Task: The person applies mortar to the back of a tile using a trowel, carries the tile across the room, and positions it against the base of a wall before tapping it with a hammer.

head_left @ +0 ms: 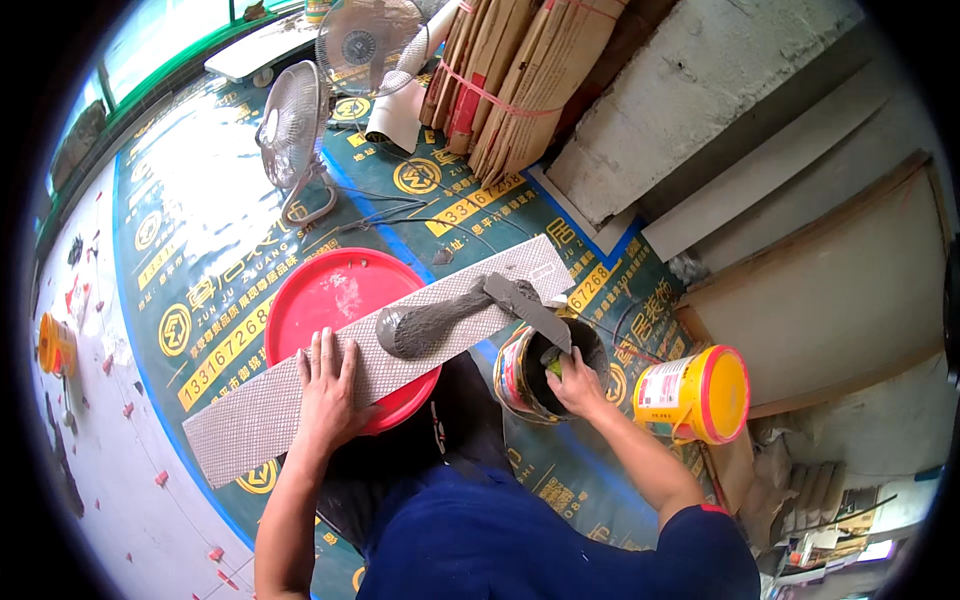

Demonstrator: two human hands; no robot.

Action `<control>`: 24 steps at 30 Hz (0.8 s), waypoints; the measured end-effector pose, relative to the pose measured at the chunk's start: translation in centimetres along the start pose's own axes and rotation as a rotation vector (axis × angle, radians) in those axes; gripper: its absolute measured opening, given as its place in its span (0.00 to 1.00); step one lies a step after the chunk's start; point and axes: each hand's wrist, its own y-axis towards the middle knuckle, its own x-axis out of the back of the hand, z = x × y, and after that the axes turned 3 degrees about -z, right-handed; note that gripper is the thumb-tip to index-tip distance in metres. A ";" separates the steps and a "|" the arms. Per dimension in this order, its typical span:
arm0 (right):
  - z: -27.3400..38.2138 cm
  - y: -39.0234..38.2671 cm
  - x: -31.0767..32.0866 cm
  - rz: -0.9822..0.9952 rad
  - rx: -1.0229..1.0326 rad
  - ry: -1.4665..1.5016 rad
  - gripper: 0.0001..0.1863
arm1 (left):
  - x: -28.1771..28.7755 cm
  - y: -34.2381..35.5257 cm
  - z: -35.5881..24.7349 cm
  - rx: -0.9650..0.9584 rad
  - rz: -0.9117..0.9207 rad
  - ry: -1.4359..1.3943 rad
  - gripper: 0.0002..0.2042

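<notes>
A long tile strip (250,420), its textured back upward, lies slantwise across a round red lid or basin (300,290). My left hand (328,385) rests flat on the strip, fingers spread. Wet grey mortar (420,328) forms a thick smear along the strip's middle and right part. My right hand (577,385) is closed round the handle of a trowel (540,318), whose flat blade reaches over the strip's right part and touches the mortar. Just below the blade stands a bucket (512,375) with grey mortar inside; my right hand is above its opening.
A yellow bucket with a red lid (690,395) lies to the right. Two fans (292,125) stand at the back, their cables across the green floor sheet (215,240). Bundled cardboard (515,85) leans by a concrete block (690,90). An orange bucket (57,345) sits far left on pale tiles.
</notes>
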 end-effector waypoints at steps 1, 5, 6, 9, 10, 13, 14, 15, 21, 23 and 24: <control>-0.3 -0.3 -1.0 -0.026 0.011 0.003 0.25 | 0.0 0.3 0.1 -0.017 0.007 0.008 0.54; -0.9 -1.2 -3.5 -0.072 0.017 0.021 0.26 | 0.0 1.2 0.5 -0.073 0.013 0.014 0.51; -0.9 -1.7 -3.5 -0.092 0.019 0.033 0.26 | 0.0 1.3 0.5 -0.084 0.010 0.006 0.50; -2.0 -3.5 -2.8 -0.050 -0.041 0.020 0.28 | 0.7 1.4 0.6 -0.083 0.052 0.004 0.50; -3.4 -4.8 -2.2 -0.014 -0.054 -0.022 0.31 | 0.8 1.5 0.6 -0.092 0.049 0.014 0.49; -5.4 -7.9 -0.2 0.001 -0.132 0.027 0.31 | 2.2 2.2 0.6 -0.083 0.106 -0.064 0.49; -5.2 -8.7 0.7 -0.049 -0.118 0.085 0.30 | 2.7 2.2 0.7 -0.095 0.091 -0.079 0.47; -4.9 -9.2 1.4 -0.103 -0.106 0.142 0.30 | 2.9 2.4 0.6 -0.097 0.100 -0.076 0.47; 0.4 -0.7 2.9 -0.047 -0.255 0.229 0.27 | 2.8 2.6 0.6 -0.069 0.115 -0.053 0.46; -0.5 2.0 -2.0 -0.315 -0.123 0.084 0.24 | 3.4 2.9 0.5 -0.033 0.160 -0.113 0.46; 1.0 3.2 -2.9 -0.314 -0.103 0.067 0.24 | 3.5 2.7 0.9 -0.035 0.161 -0.110 0.47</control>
